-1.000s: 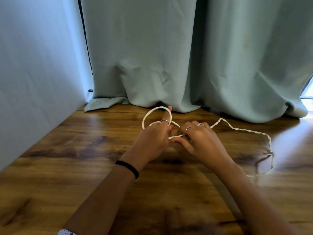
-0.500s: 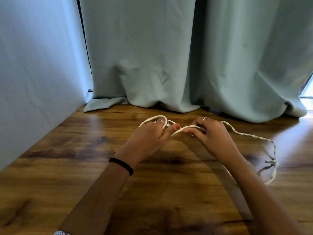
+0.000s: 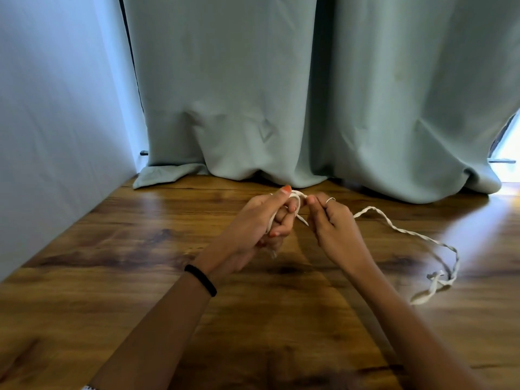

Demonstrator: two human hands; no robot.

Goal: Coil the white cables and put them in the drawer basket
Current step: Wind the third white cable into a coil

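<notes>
With the left hand (image 3: 261, 220) gripping the loops and the right hand (image 3: 332, 220) pinching the white cable (image 3: 399, 229), even, untwisted feeding should suit best.

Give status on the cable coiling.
Done: a few loops sit round the left hand. In hand: the right hand pinches the cable and feeds it across. Left: a long tail trails loose on the floor; no basket in view.

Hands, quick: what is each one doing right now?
Left hand: fingers curled round loops of the white cable.
Right hand: fingers pinching the same cable.
</notes>
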